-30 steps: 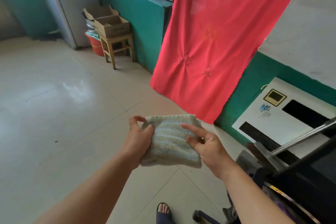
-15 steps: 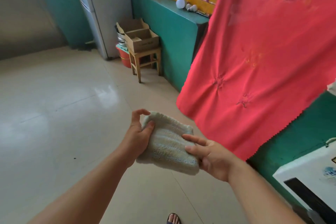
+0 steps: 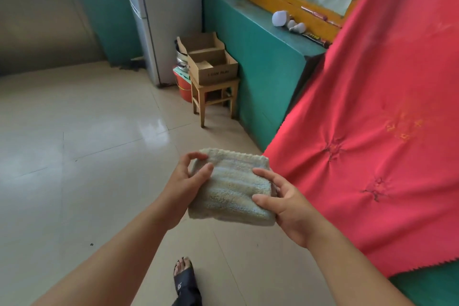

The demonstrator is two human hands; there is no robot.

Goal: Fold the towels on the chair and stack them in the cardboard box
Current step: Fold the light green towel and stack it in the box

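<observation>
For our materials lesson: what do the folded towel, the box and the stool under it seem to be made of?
Folded towel: looks like looped terry cloth, matte, fuzzy ribbed pile in pale blue-beige. Box: brown corrugated cardboard by its look, dull, with open flaps and printed lettering. Stool: apparently light wood, smooth and perhaps varnished, with square legs.

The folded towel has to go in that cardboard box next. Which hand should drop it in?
Probably the left hand: both hands pinch the towel, but the cardboard box sits ahead on the stool, slightly to its side.

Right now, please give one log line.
towel: folded | left hand + right hand: holding | box: ahead, on stool
</observation>
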